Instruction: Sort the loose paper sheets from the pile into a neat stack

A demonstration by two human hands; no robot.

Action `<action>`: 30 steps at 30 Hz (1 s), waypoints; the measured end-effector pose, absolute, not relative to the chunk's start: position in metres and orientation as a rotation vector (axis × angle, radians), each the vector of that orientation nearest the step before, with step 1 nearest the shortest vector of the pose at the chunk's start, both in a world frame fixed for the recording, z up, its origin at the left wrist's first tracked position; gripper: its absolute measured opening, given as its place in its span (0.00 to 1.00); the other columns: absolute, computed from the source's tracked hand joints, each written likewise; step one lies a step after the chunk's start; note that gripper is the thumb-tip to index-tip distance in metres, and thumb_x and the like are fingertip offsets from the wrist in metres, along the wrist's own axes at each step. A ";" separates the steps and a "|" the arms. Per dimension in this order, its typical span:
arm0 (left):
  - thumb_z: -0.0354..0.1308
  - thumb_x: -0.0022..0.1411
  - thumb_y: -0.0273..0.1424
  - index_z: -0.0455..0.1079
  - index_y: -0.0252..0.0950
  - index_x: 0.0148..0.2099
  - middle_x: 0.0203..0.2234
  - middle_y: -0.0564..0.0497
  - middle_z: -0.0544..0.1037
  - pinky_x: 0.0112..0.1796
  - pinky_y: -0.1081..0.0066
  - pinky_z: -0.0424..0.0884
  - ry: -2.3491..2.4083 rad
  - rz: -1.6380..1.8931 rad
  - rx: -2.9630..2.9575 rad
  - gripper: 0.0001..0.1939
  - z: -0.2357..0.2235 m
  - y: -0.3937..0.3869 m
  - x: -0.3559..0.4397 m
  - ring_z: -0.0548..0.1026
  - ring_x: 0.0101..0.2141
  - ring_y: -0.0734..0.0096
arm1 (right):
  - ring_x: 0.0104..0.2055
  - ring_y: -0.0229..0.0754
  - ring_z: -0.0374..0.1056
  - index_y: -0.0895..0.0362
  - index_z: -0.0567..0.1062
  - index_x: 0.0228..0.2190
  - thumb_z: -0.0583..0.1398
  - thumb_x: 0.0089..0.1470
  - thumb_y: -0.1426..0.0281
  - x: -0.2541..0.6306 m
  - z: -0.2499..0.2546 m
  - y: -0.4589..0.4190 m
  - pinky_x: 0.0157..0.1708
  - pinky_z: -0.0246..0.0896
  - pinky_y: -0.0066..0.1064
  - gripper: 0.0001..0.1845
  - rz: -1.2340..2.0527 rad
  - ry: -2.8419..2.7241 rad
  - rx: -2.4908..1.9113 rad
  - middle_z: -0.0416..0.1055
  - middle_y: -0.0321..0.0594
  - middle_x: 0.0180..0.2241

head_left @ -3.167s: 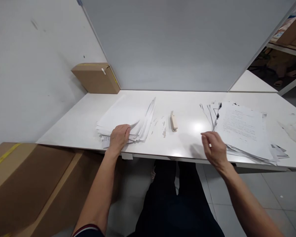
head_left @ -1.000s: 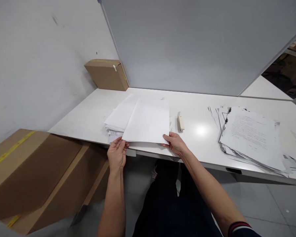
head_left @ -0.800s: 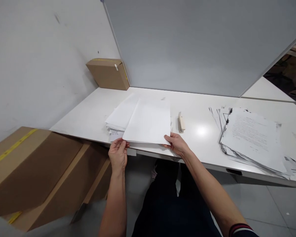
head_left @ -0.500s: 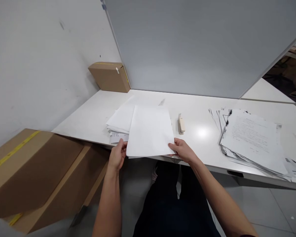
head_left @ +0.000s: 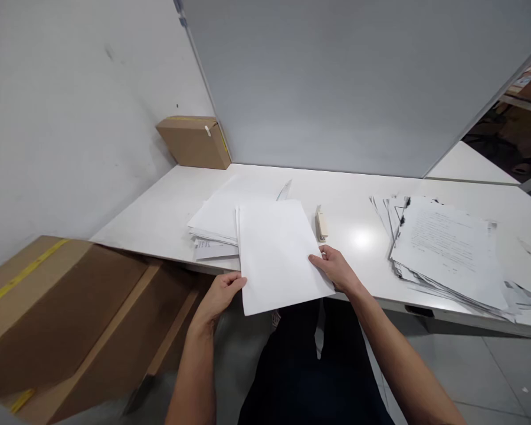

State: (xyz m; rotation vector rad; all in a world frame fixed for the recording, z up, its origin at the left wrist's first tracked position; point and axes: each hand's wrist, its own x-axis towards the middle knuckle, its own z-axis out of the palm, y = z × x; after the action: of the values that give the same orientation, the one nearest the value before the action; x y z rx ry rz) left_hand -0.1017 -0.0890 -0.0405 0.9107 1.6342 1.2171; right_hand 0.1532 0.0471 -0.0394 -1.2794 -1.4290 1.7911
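Observation:
A few blank white sheets of paper are held at the front edge of the desk, their near part hanging out over my legs. My right hand grips their right edge, thumb on top and fingers beneath. On the left side, my left hand pinches the sheets' edge between thumb and fingers. Behind and to the left lies a stack of white paper, with a printed sheet sticking out below it. A beige stapler rests on the desk just beyond my right hand.
Several printed papers lie in an uneven pile on the right of the white desk. A cardboard box stands in the back left corner against a grey panel. Large cardboard boxes sit on the lower left.
The sheets have come toward me and turned slightly, so they reach further past the desk edge. My left hand has moved down and right along with them.

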 end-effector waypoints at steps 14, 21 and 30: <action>0.61 0.47 0.43 0.69 0.33 0.23 0.16 0.56 0.68 0.22 0.76 0.61 1.867 1.394 0.969 0.16 -0.043 -0.057 -0.094 0.66 0.20 0.75 | 0.20 0.32 0.55 0.56 0.63 0.22 0.59 0.46 0.59 0.170 -0.040 0.034 0.19 0.50 0.25 0.14 1.596 -1.650 -1.262 0.59 0.29 0.19; 0.64 0.48 0.35 0.65 0.35 0.37 0.22 0.55 0.72 0.27 0.77 0.66 1.791 1.782 0.978 0.16 -0.015 -0.059 -0.071 0.70 0.24 0.76 | 0.28 0.39 0.66 0.56 0.69 0.31 0.60 0.48 0.60 0.169 -0.016 0.031 0.28 0.61 0.29 0.12 1.619 -1.450 -1.081 0.71 0.34 0.27; 0.58 0.56 0.40 0.68 0.36 0.42 0.34 0.50 0.75 0.40 0.71 0.69 1.303 2.131 1.185 0.15 0.053 -0.016 -0.029 0.73 0.37 0.70 | 0.38 0.41 0.67 0.53 0.71 0.38 0.59 0.53 0.63 0.198 0.022 0.045 0.41 0.62 0.34 0.10 1.169 -1.468 -0.787 0.72 0.37 0.36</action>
State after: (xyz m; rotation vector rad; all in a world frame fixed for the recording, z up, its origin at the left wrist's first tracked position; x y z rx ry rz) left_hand -0.0295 -0.0165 0.0528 1.1850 1.3028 2.1309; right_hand 0.1985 0.0449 0.0218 -0.7868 -1.4675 1.1691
